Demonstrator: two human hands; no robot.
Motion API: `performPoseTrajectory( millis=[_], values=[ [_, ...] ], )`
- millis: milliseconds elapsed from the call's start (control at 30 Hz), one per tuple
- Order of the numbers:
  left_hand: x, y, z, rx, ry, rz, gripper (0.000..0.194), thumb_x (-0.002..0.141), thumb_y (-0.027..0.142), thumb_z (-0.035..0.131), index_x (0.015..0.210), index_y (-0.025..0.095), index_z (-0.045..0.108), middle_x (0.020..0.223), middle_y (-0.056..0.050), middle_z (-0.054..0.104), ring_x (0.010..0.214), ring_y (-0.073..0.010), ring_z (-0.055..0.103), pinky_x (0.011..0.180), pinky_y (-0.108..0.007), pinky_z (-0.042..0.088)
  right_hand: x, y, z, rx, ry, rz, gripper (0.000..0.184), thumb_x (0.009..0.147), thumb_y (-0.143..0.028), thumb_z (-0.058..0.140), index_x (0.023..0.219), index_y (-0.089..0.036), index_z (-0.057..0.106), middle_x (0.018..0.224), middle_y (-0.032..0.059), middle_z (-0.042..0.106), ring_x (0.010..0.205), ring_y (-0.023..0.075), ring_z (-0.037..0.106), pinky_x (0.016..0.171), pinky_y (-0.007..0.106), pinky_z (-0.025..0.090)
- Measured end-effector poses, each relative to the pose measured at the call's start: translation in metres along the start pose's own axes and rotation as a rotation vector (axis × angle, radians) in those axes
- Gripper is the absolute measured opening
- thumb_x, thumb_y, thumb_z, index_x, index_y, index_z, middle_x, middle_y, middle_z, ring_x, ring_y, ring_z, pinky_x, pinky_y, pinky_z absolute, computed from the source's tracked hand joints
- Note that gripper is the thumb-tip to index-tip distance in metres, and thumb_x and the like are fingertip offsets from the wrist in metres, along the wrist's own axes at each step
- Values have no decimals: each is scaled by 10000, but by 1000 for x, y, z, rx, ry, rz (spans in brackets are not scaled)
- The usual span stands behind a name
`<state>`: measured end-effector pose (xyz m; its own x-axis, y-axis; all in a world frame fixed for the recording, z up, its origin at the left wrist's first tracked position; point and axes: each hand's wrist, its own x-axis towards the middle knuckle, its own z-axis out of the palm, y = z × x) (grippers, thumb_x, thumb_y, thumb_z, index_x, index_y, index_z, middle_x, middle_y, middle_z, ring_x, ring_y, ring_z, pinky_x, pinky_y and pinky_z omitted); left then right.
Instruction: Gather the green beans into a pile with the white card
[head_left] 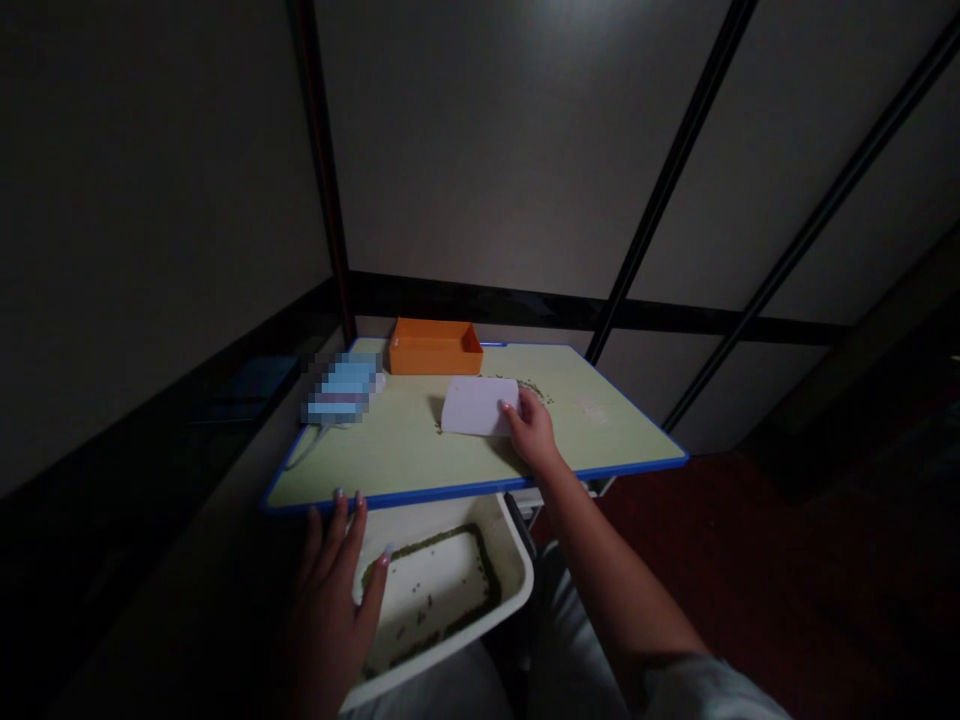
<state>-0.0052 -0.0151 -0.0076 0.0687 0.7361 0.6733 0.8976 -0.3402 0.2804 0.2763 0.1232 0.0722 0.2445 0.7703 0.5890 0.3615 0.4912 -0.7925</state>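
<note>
My right hand (531, 428) grips the right edge of a white card (477, 406), thumb on top, just over the tabletop. Small dark green grains (537, 390) lie scattered behind and beside the card on the pale green table (405, 450). My left hand (339, 580), fingers spread, is at the left side of a white plastic tub (517, 590) below the table's front edge. Whether it touches the tub's rim I cannot tell. More green grains (489, 575) line the edges of the tub's floor, with a few loose in the middle.
An orange open box (435, 358) stands at the back of the table. Left of it is a blurred-out light blue object (345, 388) with a cable (307, 450). Grey panelled walls (480, 150) close off the back and left. A pale patch (592, 408) marks the table's right side.
</note>
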Motion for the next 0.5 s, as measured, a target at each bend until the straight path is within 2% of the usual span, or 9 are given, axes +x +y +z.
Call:
performPoseTrajectory(
  millis=[267,500],
  values=[
    [0,1,-1,-2,13,-14,686,913,368,465,1539,321,186,1583,-100,376,1500,-365,223,1067,-600,472,-1,-4,-1,-9,-54,-10,202,821,-338,582,955,-197,638,921,78,703,848,241,627,782,372,511],
    [2,2,-1,-11,3,-5,701,907,366,479,1540,329,179,1588,-90,367,1498,-362,229,1067,-596,473,-1,-2,1,40,-134,-15,218,830,-335,587,1002,-210,634,968,69,718,865,242,646,793,380,526]
  ],
)
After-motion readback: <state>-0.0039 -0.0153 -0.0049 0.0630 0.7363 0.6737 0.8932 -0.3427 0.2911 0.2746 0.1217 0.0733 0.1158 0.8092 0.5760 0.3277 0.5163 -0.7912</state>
